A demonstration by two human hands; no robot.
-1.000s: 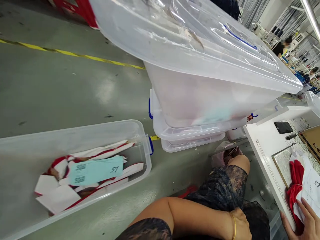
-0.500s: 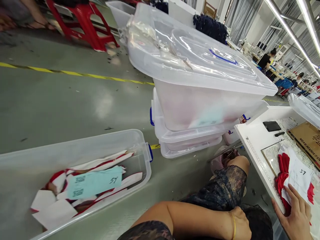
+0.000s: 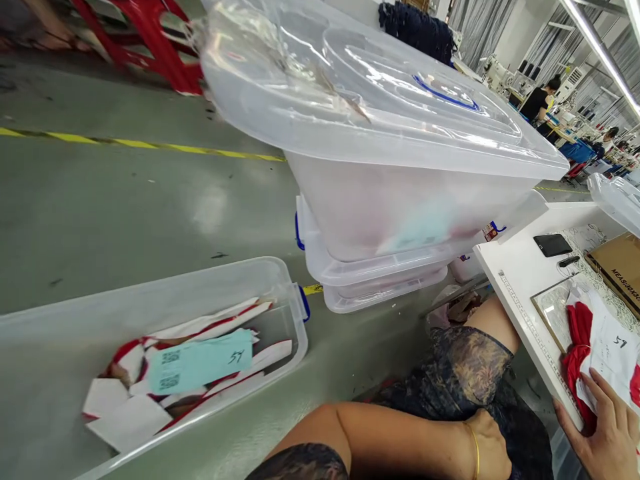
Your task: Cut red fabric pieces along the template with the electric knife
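Grey-green floor [image 3: 125, 200] as the biggest thing, crossed by a yellow line [image 3: 150, 146]. Next up, stack of clear lidded bins [image 3: 400, 207], 3 high by the look of it, with something reddish and teal showing through the top wall. Then open bin [image 3: 150, 279] down on the left, holding red-and-white cut pieces and a teal ticket [image 3: 200, 360] with printed codes and a handwritten number. Off to the right, white table [image 3: 520, 267] with a measuring strip [image 3: 530, 333] along its near edge, plus a cardboard box [image 3: 620, 263] and a dark phone [image 3: 553, 245] farther back.

Now the key bit: red fabric bundle [image 3: 575, 340] at the table's near edge, just inside the strip. Looks crumpled and soft, bright red, half covered by a white paper slip [image 3: 613, 350] with a scribbled number. Lies lengthwise along the table edge, running up and away from the right hand [image 3: 607, 433]. That hand spread flat, fingers loose on the slip and the cloth's near end, thumb by the table edge, not closed around anything. As for the left hand [image 3: 487, 450]: well apart, down on the lap, gold bangle [image 3: 474, 448] at the wrist, fingers hidden, so can't tell whether curled or slack. Clearly nearer to the bundle: the right.
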